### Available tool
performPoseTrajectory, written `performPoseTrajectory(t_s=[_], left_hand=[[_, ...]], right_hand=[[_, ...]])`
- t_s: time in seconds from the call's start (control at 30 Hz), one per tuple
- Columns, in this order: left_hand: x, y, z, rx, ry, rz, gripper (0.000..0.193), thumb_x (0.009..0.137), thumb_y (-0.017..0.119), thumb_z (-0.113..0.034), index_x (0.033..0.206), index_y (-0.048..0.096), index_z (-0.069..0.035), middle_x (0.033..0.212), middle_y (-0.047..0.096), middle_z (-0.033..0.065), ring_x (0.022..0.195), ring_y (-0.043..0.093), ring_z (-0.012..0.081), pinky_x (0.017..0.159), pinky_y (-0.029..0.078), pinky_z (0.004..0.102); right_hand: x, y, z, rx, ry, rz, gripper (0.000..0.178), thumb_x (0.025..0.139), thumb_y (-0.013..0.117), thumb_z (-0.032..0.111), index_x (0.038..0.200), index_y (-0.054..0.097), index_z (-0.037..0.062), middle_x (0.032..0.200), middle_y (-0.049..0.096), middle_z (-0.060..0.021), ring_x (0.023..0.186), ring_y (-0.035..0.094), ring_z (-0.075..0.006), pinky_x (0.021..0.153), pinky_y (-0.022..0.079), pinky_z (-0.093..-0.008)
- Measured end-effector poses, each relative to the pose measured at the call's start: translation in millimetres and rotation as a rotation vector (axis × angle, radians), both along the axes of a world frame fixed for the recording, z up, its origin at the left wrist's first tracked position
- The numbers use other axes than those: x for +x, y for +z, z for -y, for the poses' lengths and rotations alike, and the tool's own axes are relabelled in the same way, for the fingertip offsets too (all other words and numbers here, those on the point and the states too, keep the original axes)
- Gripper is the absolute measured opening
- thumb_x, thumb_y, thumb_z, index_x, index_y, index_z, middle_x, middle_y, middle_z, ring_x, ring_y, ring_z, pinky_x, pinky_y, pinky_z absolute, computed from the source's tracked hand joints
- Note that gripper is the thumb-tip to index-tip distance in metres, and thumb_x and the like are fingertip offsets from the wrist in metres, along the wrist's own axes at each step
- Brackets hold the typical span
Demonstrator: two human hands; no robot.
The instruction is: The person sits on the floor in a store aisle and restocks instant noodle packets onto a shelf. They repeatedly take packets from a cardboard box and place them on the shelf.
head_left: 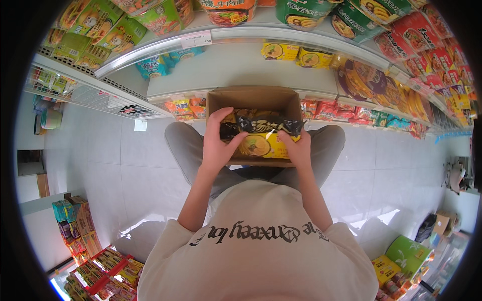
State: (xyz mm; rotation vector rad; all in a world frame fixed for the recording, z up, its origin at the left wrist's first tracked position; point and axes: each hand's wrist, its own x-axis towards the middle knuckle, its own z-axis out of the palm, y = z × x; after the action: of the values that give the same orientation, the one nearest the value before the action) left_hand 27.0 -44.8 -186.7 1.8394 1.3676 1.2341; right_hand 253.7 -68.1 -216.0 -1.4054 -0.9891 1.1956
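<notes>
So there's an open cardboard box (251, 98) sitting on the person's lap, just below the shelf (236, 65). Both hands grip a yellow and black noodle multipack (261, 135) lying across the top of the box. Left hand (217, 145) wraps its left end, fingers curled over; right hand (297, 145) clamps the right end. Long axis runs left to right. Looks light, crinkly and a bit slippery, contents probably brittle, so holding the ends makes sense.
</notes>
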Motion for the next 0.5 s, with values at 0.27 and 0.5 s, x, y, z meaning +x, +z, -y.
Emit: performPoseTrajectory(t_s=[0.27, 0.5], left_hand=[[13, -73, 29, -0.724, -0.33, 0.526, 0.061, 0.086, 0.073, -0.006, 0.139, 0.044, 0.002, 0.13, 0.06, 0.0129, 0.12, 0.056, 0.0179, 0.104, 0.046, 0.0356], [14, -73, 25, -0.685, -0.137, 0.638, 0.033, 0.094, 0.068, -0.008, 0.121, 0.057, 0.005, 0.11, 0.071, 0.0116, 0.097, 0.068, 0.0148, 0.087, 0.056, 0.0307]], right_hand=[[-1, -18, 6, -0.096, -0.112, -0.308, 0.024, 0.095, 0.069, 0.018, 0.108, 0.066, -0.001, 0.096, 0.071, -0.0044, 0.083, 0.065, -0.0099, 0.076, 0.054, -0.027], [1, -26, 20, -0.139, 0.168, -0.283, 0.044, 0.09, 0.075, 0.016, 0.126, 0.057, -0.0017, 0.106, 0.071, -0.0058, 0.095, 0.065, -0.012, 0.087, 0.053, -0.0298]])
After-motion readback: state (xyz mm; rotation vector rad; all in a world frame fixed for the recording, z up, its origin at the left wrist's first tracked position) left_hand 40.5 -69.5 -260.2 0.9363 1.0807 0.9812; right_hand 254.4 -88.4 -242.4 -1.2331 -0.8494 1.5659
